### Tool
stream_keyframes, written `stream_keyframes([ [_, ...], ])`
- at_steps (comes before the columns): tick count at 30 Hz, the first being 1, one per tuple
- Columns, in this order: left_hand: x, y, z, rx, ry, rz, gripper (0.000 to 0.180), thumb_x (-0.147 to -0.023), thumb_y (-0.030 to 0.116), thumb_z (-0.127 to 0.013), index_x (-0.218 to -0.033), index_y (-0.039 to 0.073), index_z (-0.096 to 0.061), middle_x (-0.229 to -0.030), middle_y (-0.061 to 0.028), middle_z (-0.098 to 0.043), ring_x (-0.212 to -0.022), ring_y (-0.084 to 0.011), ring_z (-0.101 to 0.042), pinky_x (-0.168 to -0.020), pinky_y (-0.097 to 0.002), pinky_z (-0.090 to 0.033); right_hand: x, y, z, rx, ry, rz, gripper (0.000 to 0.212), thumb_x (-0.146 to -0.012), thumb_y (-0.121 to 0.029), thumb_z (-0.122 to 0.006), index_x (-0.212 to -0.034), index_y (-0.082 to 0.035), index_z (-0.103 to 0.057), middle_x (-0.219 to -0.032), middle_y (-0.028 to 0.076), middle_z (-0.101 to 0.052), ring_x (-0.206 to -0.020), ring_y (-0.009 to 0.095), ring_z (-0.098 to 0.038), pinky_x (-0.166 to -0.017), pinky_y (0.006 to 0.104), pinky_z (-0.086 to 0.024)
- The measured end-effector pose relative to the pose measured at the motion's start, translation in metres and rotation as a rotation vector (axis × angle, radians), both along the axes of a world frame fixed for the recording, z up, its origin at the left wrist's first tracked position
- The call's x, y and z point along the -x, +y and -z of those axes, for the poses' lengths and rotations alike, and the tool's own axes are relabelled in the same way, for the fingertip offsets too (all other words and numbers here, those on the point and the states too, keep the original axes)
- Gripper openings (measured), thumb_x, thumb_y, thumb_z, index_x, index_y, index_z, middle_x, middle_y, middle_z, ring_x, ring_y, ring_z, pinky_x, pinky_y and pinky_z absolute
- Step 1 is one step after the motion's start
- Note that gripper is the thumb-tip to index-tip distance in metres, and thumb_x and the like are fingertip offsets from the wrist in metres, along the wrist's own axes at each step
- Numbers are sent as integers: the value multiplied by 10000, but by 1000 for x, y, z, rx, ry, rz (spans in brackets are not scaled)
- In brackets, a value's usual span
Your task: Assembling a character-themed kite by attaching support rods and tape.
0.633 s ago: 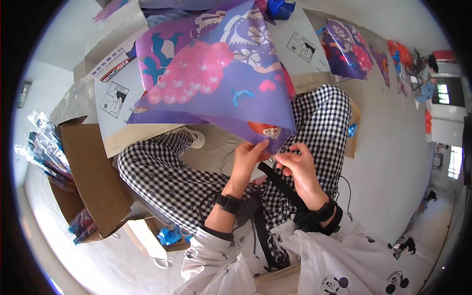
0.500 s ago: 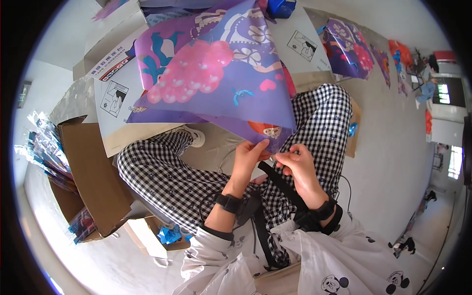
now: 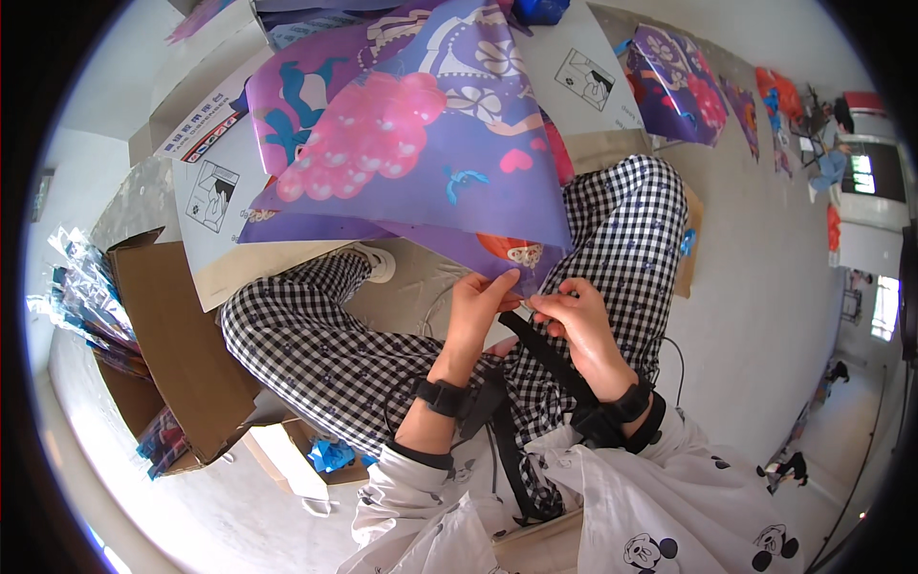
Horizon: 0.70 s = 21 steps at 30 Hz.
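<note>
A large purple printed sheet (image 3: 478,182) with pink bubble shapes, white flowers and hearts drapes over a white cardboard box (image 3: 212,225) in front of my knees. Its near end narrows to a corner between my hands. My left hand (image 3: 475,306) is closed on that corner, thumb on top and fingers curled beneath. Right beside it, my right hand (image 3: 579,320) pinches with thumb and forefinger at the corner's edge; anything small between those fingertips is too fine to make out. Black straps circle both wrists.
To the left, a brown carton (image 3: 182,335) stands by clear-wrapped packets (image 3: 91,297). A smaller box holds blue pieces (image 3: 330,455). More purple printed sheets (image 3: 674,86) lie at the far right. My checked trouser legs (image 3: 306,335) flank the work; a thin cable runs by my right knee.
The view has shifted slightly, moving the sheet and boxes a little left in the picture. Both hands keep their places at the sheet's corner, with only slight finger movement.
</note>
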<state>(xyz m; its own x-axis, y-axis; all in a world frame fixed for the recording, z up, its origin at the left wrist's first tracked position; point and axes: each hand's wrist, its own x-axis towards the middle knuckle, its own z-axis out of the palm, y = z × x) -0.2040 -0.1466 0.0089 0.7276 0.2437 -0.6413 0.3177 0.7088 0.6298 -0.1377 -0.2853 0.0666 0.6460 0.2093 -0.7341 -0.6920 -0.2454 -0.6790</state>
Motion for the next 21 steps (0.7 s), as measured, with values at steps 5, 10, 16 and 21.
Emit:
stream_keyframes([
  [5,-1,2,-7,-19,7,33,264,-892,216,-712,-939,-39,-660,-857,-89,-690,-747,-137,-669,-705,-255,-552,-2,-2,3,-4,34,20,454,-802,-105,-762,-1073,-24,-407,-866,134,-686,-751,172,-678,-552,236,-411],
  [10,-3,2,-10,-53,0,71,241,-858,173,-749,-960,-30,-669,-876,-82,-695,-766,-125,-663,-718,-249,-545,-2,-2,3,14,60,28,365,-847,-95,-724,-1044,-48,-421,-879,123,-690,-740,155,-675,-569,217,-456],
  [16,-3,-9,10,-274,-15,33,229,-760,134,-813,-794,-43,-671,-681,-34,-659,-587,-68,-578,-516,-217,-421,-2,0,3,-8,88,9,367,-846,-114,-717,-1052,-39,-423,-933,144,-709,-790,173,-697,-588,234,-453],
  [21,-8,-11,5,-346,-1,-24,195,-740,102,-798,-778,-40,-670,-671,-31,-653,-570,-66,-565,-497,-231,-419,1,0,-3,-36,195,26,294,-873,-158,-686,-1049,-41,-482,-982,127,-714,-831,171,-695,-587,230,-438],
])
